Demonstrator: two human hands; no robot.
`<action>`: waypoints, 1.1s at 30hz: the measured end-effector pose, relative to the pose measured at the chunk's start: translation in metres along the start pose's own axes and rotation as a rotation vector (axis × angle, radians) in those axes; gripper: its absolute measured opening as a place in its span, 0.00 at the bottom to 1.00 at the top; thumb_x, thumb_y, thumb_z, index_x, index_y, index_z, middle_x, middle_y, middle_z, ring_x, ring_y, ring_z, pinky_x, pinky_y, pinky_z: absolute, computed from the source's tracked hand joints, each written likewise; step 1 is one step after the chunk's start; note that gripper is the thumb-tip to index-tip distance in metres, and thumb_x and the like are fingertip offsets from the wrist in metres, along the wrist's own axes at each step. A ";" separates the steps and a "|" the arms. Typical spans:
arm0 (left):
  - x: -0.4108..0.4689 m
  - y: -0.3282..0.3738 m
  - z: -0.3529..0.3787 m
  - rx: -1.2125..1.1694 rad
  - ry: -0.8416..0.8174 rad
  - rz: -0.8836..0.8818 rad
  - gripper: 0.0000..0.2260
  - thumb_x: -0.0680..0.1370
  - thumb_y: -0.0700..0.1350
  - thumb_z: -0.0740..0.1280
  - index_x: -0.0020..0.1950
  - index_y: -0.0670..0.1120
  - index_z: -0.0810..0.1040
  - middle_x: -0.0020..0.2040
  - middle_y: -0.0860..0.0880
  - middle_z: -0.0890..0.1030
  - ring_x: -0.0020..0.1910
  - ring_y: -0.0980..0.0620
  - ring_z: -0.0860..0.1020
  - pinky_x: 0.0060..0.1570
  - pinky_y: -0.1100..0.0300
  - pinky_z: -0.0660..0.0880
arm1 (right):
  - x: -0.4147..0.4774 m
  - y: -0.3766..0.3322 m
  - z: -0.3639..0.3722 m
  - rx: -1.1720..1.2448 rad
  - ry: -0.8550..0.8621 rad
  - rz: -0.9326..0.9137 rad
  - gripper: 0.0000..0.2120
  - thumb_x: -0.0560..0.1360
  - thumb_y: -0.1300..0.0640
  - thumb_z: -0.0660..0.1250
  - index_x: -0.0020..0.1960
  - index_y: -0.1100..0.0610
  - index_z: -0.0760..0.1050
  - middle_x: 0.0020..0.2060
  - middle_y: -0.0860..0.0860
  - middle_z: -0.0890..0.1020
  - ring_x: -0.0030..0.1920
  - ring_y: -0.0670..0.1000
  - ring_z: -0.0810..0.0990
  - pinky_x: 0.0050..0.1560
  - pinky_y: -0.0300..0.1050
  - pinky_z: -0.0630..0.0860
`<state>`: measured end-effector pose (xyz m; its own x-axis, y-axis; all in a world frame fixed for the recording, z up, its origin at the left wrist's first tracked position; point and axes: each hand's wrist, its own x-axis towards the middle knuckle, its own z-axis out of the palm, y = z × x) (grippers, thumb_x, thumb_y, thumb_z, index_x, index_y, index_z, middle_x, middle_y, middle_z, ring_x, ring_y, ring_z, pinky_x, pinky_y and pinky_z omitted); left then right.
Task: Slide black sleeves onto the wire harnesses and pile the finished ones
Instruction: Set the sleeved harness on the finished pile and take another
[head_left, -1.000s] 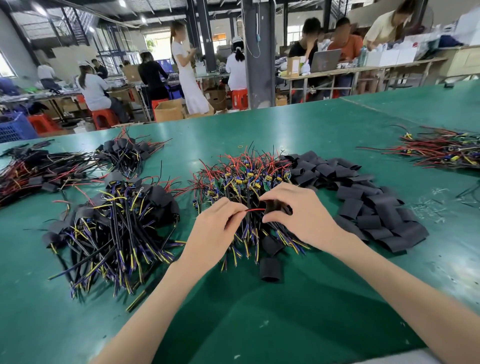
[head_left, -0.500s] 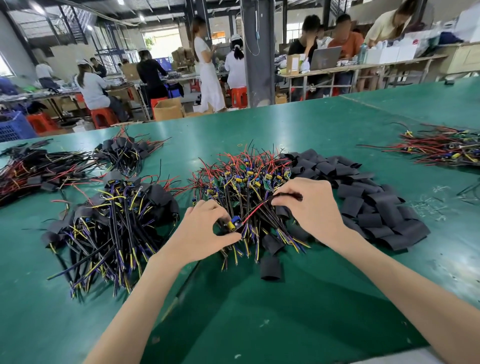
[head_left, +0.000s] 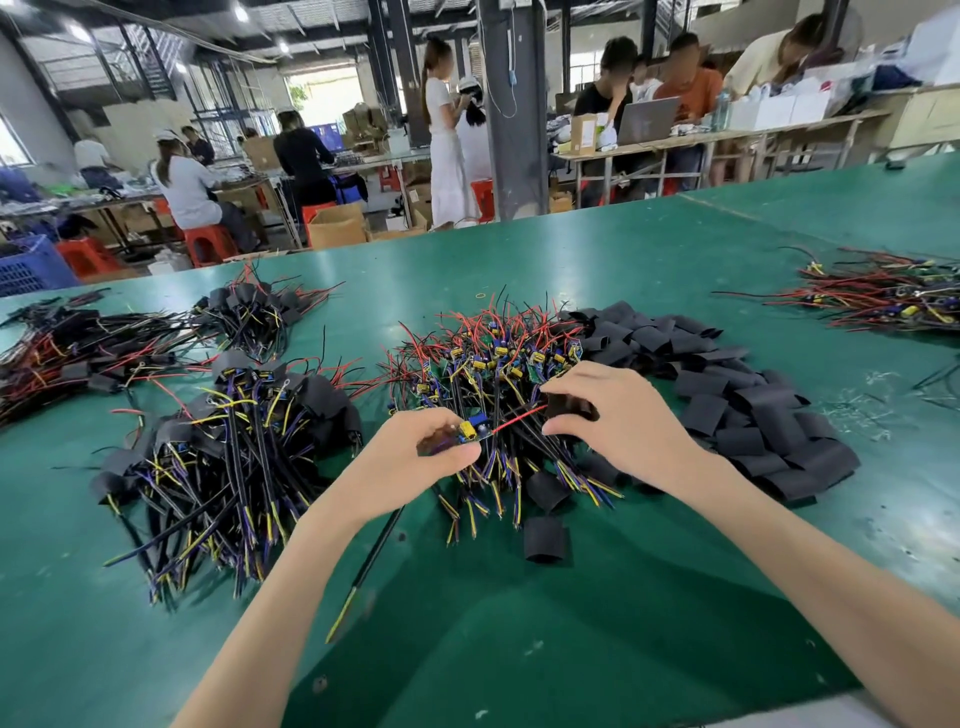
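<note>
One wire harness (head_left: 470, 431) — a small board with yellow and blue parts — is held just above the bare-harness heap (head_left: 488, 358), its red wire reaching a black sleeve (head_left: 569, 406). Flat loose sleeves (head_left: 727, 405) lie heaped to the right — sleeved harnesses (head_left: 234, 441) piled left.

Busy workshop behind the green bench (head_left: 649, 249)

Past the bench's far edge there's a grey pillar (head_left: 511, 130) dead centre, with someone in a white dress (head_left: 445, 150) standing just left of it. Off the far left corner a person in a white top (head_left: 188, 189) sits on a red stool (head_left: 207, 245), with a blue crate (head_left: 28, 266) further left and a cardboard box (head_left: 337, 229) to the right. Beyond the far right edge, folks huddle round a laptop (head_left: 647, 120) on a long table (head_left: 753, 133). A tiny rubber band (head_left: 480, 295) lies on the bench toward the far edge.
</note>
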<state>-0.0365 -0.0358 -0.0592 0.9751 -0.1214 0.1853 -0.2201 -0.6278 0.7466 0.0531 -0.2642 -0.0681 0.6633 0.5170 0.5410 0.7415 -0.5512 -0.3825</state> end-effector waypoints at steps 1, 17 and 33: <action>-0.001 0.001 0.001 -0.020 0.002 0.018 0.03 0.77 0.41 0.68 0.44 0.43 0.79 0.35 0.47 0.78 0.36 0.56 0.72 0.42 0.61 0.68 | 0.000 0.000 0.000 -0.033 -0.007 -0.027 0.18 0.68 0.49 0.74 0.55 0.56 0.81 0.47 0.49 0.81 0.46 0.54 0.79 0.51 0.50 0.72; 0.001 0.011 0.016 0.065 0.187 0.066 0.06 0.80 0.43 0.64 0.45 0.49 0.79 0.40 0.54 0.80 0.40 0.55 0.75 0.45 0.63 0.70 | -0.005 -0.017 0.012 0.040 0.002 -0.215 0.17 0.67 0.54 0.76 0.53 0.61 0.81 0.48 0.52 0.81 0.48 0.54 0.78 0.53 0.43 0.71; 0.003 0.010 0.013 0.313 0.318 0.259 0.03 0.77 0.40 0.68 0.47 0.45 0.82 0.41 0.59 0.76 0.43 0.58 0.71 0.47 0.70 0.65 | -0.005 -0.022 0.006 0.370 -0.019 -0.089 0.15 0.67 0.60 0.77 0.52 0.62 0.82 0.45 0.52 0.81 0.43 0.50 0.79 0.49 0.43 0.75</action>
<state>-0.0360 -0.0522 -0.0592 0.8230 -0.0942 0.5601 -0.3877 -0.8139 0.4328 0.0341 -0.2505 -0.0668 0.5940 0.5660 0.5716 0.7801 -0.2316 -0.5813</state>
